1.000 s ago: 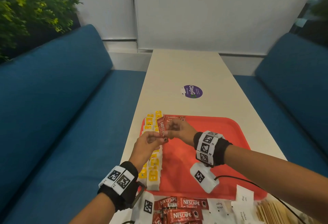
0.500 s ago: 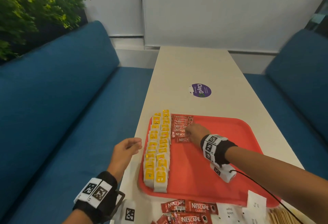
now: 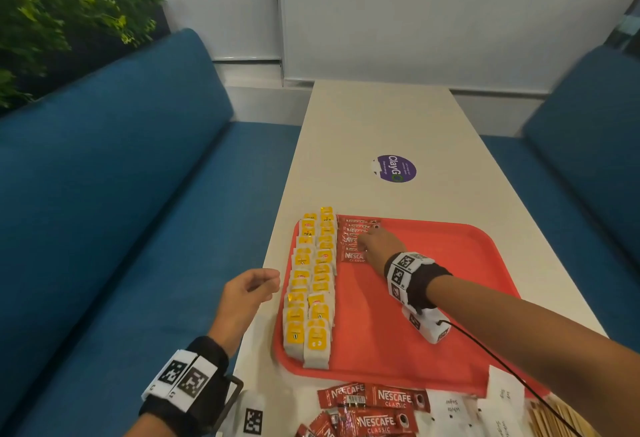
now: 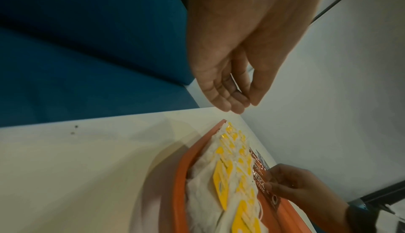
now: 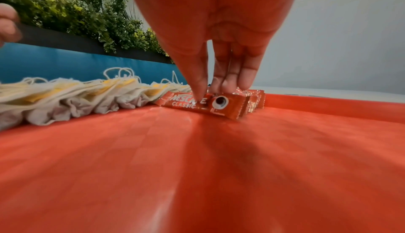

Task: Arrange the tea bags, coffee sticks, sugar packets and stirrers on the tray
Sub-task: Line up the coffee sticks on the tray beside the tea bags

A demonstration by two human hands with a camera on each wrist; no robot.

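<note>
A red tray (image 3: 433, 298) lies on the white table. Two rows of yellow-tagged tea bags (image 3: 313, 284) fill its left side. Beside them at the far end is a row of red Nescafe coffee sticks (image 3: 355, 228). My right hand (image 3: 367, 246) is over that row; thumb and fingertips (image 5: 200, 94) pinch the nearest coffee stick (image 5: 232, 105), which lies flat on the tray (image 5: 197, 167). My left hand (image 3: 273, 284) hovers left of the tray above the table edge, loosely curled and holding nothing (image 4: 243, 106).
More loose coffee sticks (image 3: 377, 409), white sugar packets (image 3: 453, 409) and wooden stirrers (image 3: 554, 419) lie on the table in front of the tray. A purple sticker (image 3: 394, 168) is further up the table. Blue sofas (image 3: 121, 211) flank both sides.
A second ago both hands held a coffee stick above the tray. The right hand has set it down at the near end of the row, and the left hand has drawn back to the left, empty.
</note>
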